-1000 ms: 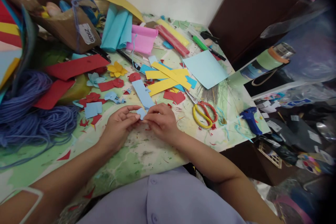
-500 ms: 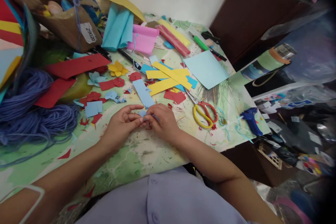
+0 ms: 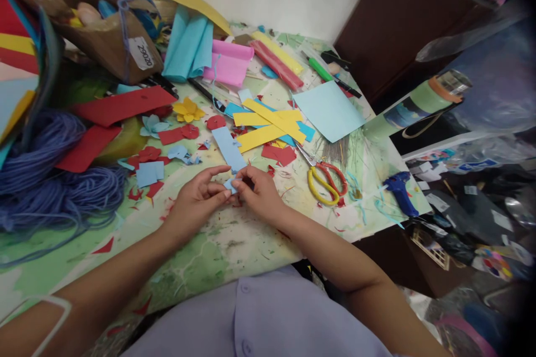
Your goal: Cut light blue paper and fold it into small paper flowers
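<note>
Between my two hands is a small piece of light blue paper [image 3: 230,185], pinched at its edges over the near part of the table. My left hand [image 3: 201,192] grips its left side with thumb and fingertips. From the right, my right hand [image 3: 257,192] pinches the same piece, with its index finger curled. Just beyond my fingers lies a light blue paper strip [image 3: 228,148]. Small blue paper squares [image 3: 149,173] and cut red paper flower shapes [image 3: 149,154] lie to the left. Scissors [image 3: 324,178] with red and yellow handles rest to the right.
Yellow strips [image 3: 268,135] cross blue ones in the middle. Purple yarn [image 3: 54,178] heaps at the left, below a cardboard box [image 3: 104,39]. A pale blue sheet [image 3: 329,110], a green bottle [image 3: 419,103] and a blue glue gun [image 3: 401,192] are at the right.
The blue paper piece has turned between my fingertips and shows more of its surface. My right fingers have shifted slightly; the things on the table have not moved.
</note>
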Demonstrator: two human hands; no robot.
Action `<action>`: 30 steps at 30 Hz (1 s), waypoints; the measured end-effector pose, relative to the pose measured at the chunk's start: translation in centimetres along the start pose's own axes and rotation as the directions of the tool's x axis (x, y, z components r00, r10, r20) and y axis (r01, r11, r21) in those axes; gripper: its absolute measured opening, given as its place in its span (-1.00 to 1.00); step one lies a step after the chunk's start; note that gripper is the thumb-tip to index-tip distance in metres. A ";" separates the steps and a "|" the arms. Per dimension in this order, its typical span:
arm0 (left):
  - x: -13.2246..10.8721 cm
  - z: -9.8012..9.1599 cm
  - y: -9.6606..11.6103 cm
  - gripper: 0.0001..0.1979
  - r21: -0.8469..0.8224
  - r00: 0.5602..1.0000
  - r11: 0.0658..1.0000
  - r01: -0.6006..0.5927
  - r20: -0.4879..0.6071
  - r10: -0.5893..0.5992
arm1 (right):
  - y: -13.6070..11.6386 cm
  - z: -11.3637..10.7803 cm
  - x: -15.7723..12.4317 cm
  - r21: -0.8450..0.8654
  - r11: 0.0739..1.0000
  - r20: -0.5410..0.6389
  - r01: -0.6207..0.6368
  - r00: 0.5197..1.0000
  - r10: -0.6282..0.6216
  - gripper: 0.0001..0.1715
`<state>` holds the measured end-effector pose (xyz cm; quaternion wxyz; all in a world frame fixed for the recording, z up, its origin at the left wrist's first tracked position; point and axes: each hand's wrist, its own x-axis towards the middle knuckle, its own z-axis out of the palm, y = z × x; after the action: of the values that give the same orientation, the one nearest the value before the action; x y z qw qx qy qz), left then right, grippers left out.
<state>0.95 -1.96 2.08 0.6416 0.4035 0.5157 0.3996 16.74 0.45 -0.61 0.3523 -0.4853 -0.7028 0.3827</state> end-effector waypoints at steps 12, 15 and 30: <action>0.1 -0.2 -0.4 -0.43 -0.046 0.999 0.999 0.026 0.041 -0.024 | -0.5 -0.2 0.1 0.330 0.921 0.127 -0.207 0.977 0.174 -0.89; 0.1 -0.3 -0.4 -0.44 -0.039 0.998 0.999 0.032 0.054 -0.030 | -0.6 -0.2 0.1 0.397 0.887 0.149 -0.237 0.970 0.193 -0.87; -0.1 -0.1 -0.2 -0.47 0.172 0.998 0.983 -0.067 0.021 0.064 | -0.5 -0.1 -0.1 0.237 0.961 0.070 -0.140 0.989 0.127 -0.79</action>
<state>0.87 -2.09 1.90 0.5947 0.4774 0.5299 0.3710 16.66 0.30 -0.14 0.3629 -0.4745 -0.6261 0.5012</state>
